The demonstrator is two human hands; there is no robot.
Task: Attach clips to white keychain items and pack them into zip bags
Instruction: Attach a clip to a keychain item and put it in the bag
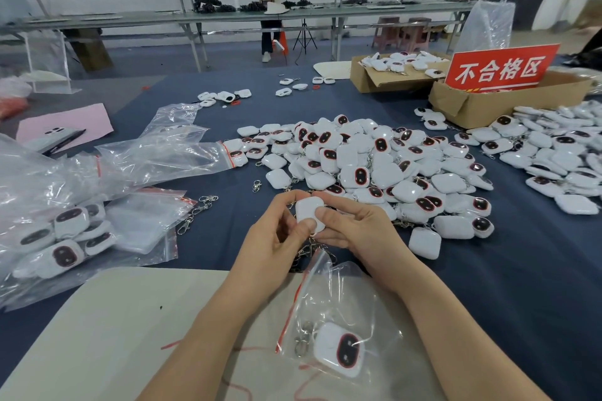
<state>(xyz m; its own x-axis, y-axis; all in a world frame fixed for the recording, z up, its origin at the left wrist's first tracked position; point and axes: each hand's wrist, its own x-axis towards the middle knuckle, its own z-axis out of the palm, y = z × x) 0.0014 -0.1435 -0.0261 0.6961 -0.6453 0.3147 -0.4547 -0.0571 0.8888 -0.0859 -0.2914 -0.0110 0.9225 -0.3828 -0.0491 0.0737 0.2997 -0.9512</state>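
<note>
My left hand (277, 234) and my right hand (355, 225) both pinch one white keychain item (308, 210) above the blue cloth, its plain back toward me. Metal clips (309, 251) lie in a small heap just under my hands. A clear zip bag (345, 312) with a red seal lies between my forearms and holds one white item (340, 350) with a clip. A big pile of white items (374, 166) with dark oval faces spreads beyond my hands.
Packed zip bags (65, 238) and loose empty bags (163, 153) lie at left, with loose clips (195, 212). Two cardboard boxes (488, 101) and a red sign (501, 68) stand at the back right. A beige board (130, 319) lies near me. A person stands far behind.
</note>
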